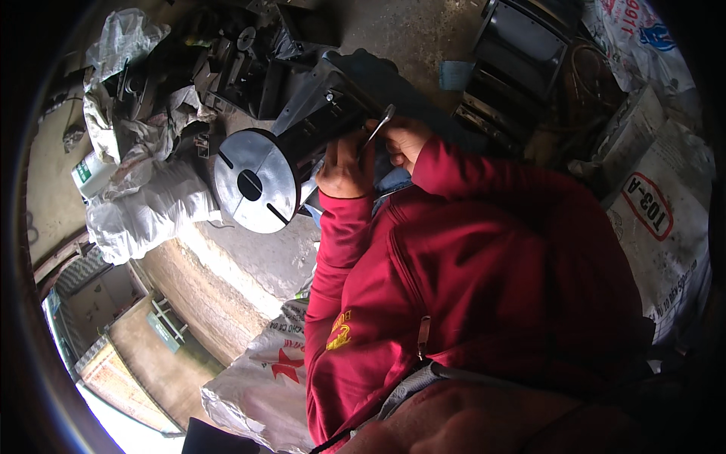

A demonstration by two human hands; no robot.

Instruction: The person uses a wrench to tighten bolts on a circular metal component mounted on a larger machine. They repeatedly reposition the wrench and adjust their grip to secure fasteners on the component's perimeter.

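A black metal machine part (321,129) lies before me, with a round slotted metal disc (234,175) at its left end. Over its right end, both hands are close together. My left hand (348,168) is closed with bent fingers against the part; whatever it grips is hidden. A shiny wrench (379,126) slants up from between the hands. My right hand (405,141) is closed around it, as far as I can see, though the contact is partly hidden. A bolt head (330,97) shows on the part beyond my hands.
Dark metal parts (246,72) are heaped at the far left, beside crumpled white plastic bags (155,208). A black-framed machine (522,49) stands at the far right. White printed sacks (658,219) lie to my right, and another sack (261,378) is near my left side.
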